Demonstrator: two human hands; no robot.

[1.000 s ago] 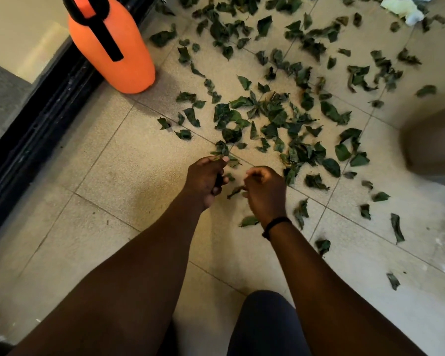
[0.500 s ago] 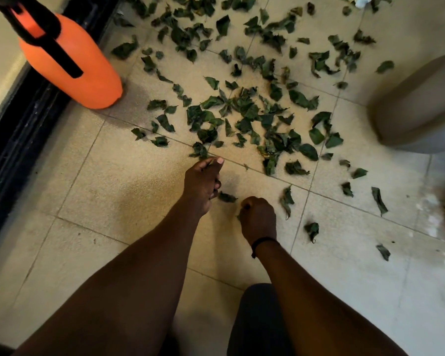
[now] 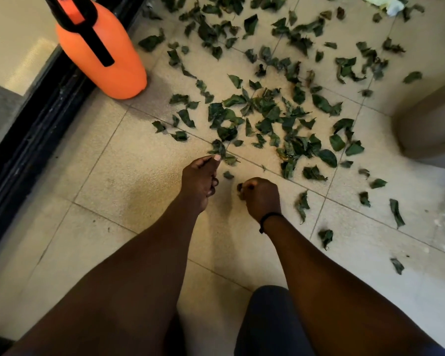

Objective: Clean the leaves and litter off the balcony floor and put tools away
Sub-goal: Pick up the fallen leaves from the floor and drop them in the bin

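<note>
My left hand [image 3: 201, 179] now pinches a leaf [image 3: 219, 147] nearer the orange sprayer [image 3: 102, 51]. My right hand [image 3: 261, 197] stays fisted on gathered leaves. Most litter remains.

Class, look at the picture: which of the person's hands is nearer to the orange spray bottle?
Left. The left hand lies below and right of the orange spray bottle, pinching a leaf. The right hand is further right, beyond the left hand.
</note>
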